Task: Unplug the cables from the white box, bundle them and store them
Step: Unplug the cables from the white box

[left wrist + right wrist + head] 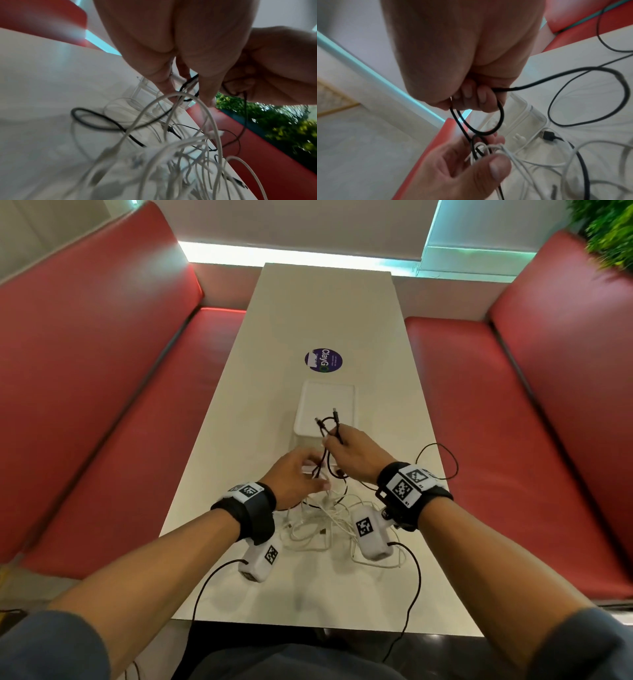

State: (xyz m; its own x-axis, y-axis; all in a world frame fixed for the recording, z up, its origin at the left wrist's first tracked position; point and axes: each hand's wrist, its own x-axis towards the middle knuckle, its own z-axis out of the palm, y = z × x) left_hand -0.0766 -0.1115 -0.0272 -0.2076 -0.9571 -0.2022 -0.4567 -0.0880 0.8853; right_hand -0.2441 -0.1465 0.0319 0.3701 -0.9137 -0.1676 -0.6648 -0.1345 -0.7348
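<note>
Red benches flank the table (342, 302). Right hand (352, 453) grips black cables (329, 422) above the white box (325, 405) — left hand (294, 477) pinches white cables (322, 525) below. Gather loops evenly, avoiding snags.

An eatery-style booth — two long red padded benches (113, 392) face each other across a narrow white table (322, 302) bearing a round purple sticker (323, 360), green foliage (609, 231) beside.
</note>
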